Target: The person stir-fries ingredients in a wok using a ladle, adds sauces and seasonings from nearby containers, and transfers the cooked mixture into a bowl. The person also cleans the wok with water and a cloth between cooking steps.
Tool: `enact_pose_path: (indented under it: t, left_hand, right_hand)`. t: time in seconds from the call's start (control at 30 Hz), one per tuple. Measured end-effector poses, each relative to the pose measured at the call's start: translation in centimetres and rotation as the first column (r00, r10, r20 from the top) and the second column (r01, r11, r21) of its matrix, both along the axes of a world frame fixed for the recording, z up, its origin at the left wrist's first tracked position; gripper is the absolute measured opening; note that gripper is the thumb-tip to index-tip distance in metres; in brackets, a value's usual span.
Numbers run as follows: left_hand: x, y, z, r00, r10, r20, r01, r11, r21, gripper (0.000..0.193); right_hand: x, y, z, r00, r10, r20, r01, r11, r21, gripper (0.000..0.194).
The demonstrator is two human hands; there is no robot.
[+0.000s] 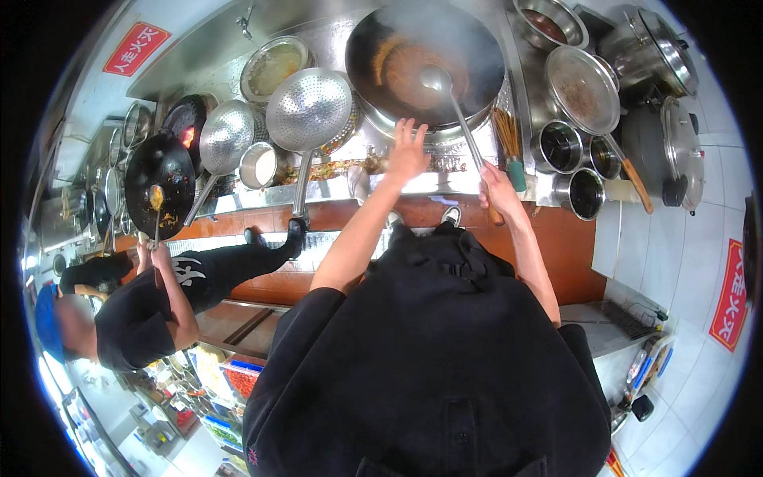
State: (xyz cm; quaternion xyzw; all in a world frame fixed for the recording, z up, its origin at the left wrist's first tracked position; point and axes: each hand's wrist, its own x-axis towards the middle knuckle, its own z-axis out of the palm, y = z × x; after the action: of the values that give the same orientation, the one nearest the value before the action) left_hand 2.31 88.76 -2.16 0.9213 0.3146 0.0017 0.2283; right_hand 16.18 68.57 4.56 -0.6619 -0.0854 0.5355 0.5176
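Note:
In front of me a large black wok (363, 65) sits on the range, with brown liquid (405, 74) and steam in it. My right hand (499, 189) is closed around a long metal ladle (465, 122) with a wooden handle end. The ladle's bowl rests in or just over the liquid; steam blurs the contact. At the wok's near rim, my left hand (409, 152) has its fingers spread and holds nothing. Whether its fingertips touch the rim, I cannot tell. Close to my right hand stands a bamboo wok brush (508, 134) with a green grip.
Left of the wok lie two perforated strainers (309, 110) (228, 136) and a metal pot (257, 166). On the right are a fine strainer (581, 89), several pots of dark liquid (586, 194) and a pressure cooker (656, 149). A co-worker (143, 310) handles another wok (156, 179) at left.

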Motion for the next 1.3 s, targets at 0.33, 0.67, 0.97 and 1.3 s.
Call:
enact_pose_path:
  t: [0.33, 0.67, 0.97, 1.3]
  left_hand:
    - [0.2, 0.0, 0.2, 0.998, 0.014, -0.065, -0.016, 0.999, -0.037, 0.080]
    - [0.3, -0.1, 0.2, 0.998, 0.006, -0.062, -0.007, 1.000, -0.018, 0.081]
    - [0.2, -0.1, 0.1, 1.000, 0.016, -0.011, -0.016, 0.999, -0.035, 0.081]
    - [0.3, -0.1, 0.0, 1.000, 0.011, -0.003, -0.011, 1.000, -0.025, 0.081]
  right_hand:
    - [2.7, 0.0, 0.9, 0.732, -0.051, -0.679, 0.234, 0.955, 0.180, 0.020]
    - [3.1, 2.2, 4.6, 0.978, 0.033, -0.205, 0.017, 0.971, 0.237, 0.045]
    - [3.4, 5.5, 5.2, 0.998, 0.014, 0.058, -0.026, 0.976, 0.215, 0.054]
    - [2.4, 1.5, 10.2, 0.767, 0.078, 0.636, -0.140, 0.989, 0.048, 0.055]
